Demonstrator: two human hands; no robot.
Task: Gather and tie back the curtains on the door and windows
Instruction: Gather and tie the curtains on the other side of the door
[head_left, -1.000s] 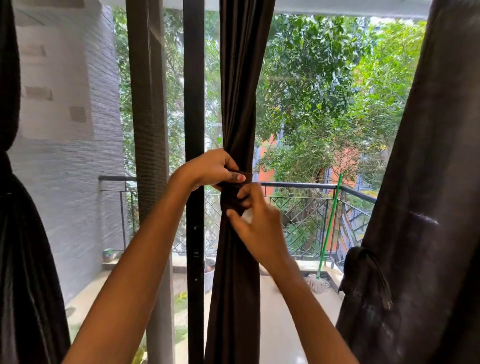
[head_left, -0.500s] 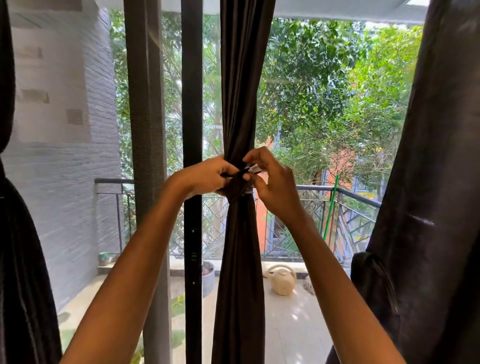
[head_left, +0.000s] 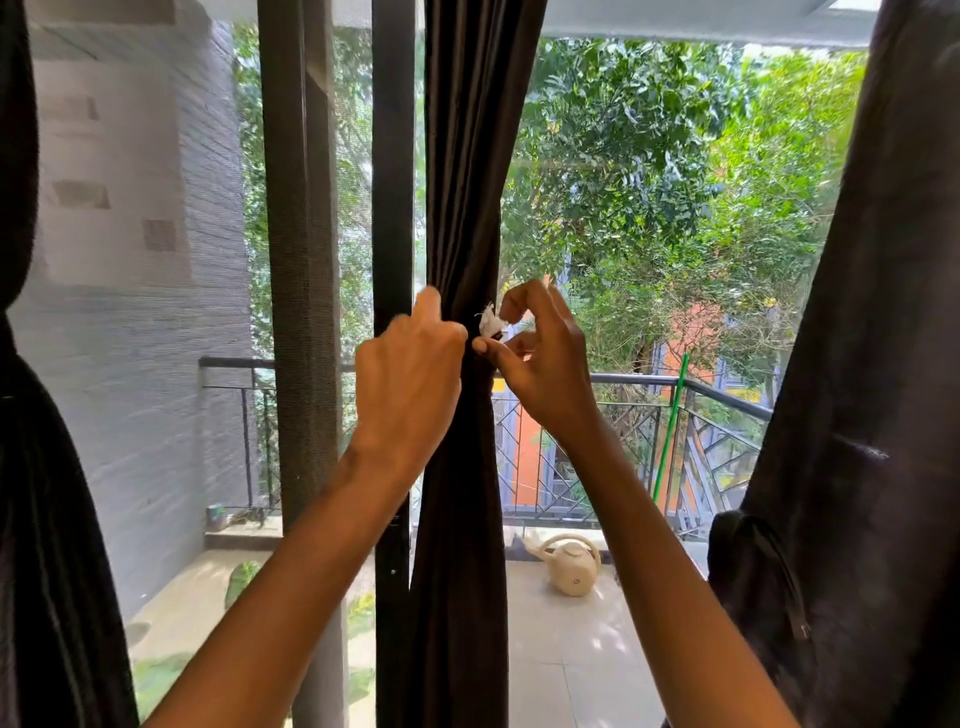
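Centre curtain (head_left: 462, 156) hangs bunched just right of the dark door frame (head_left: 393, 156), cinched at mid-height. Your left hand (head_left: 410, 374) grips the bunch from the left; your right hand (head_left: 545, 364) pinches the white tag (head_left: 489, 323) on its right side. Hands close, curtain between.

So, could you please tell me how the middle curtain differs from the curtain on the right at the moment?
The middle curtain is gathered into a narrow column; the right curtain spreads wide. The left hand grips the middle curtain's waist and the right hand pinches a white tag there; no hand touches the right curtain. Both are dark brown fabric.
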